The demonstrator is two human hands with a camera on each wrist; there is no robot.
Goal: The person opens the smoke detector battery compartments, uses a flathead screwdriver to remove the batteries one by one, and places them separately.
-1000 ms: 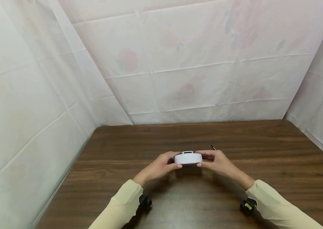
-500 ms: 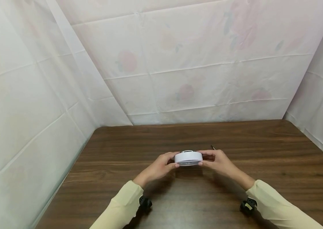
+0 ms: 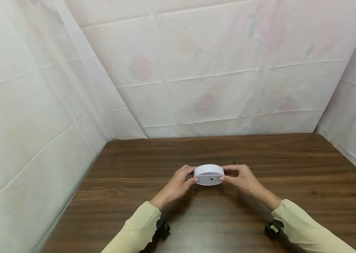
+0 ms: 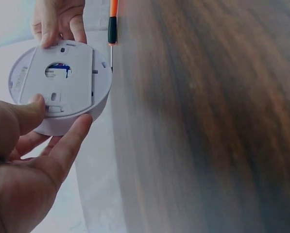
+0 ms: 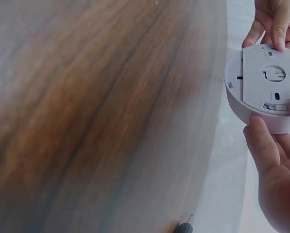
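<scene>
White plastic disc (image 3: 209,174), round and flat like a smoke alarm, being held up just over the wooden table (image 3: 291,196), roughly mid-table. Pinching it from both sides: left hand (image 3: 178,185) with thumb and fingers (image 4: 67,145) clamped on the near rim, right hand (image 3: 242,180) doing the same on the other edge, fingers (image 5: 261,141) curled round the side wall.

Tipping compared with a second ago: top face was showing then, disc sitting level. Now rolling toward the head camera, underside coming into view. Back plate (image 4: 62,77) with its centre hole and slots facing both wrist cameras.

Looking like the flip is about halfway, going by the angle, with the back getting exposed for whatever comes off there.

Also lying on the table just past the right hand: screwdriver (image 4: 113,22), orange and black handle, untouched.
</scene>
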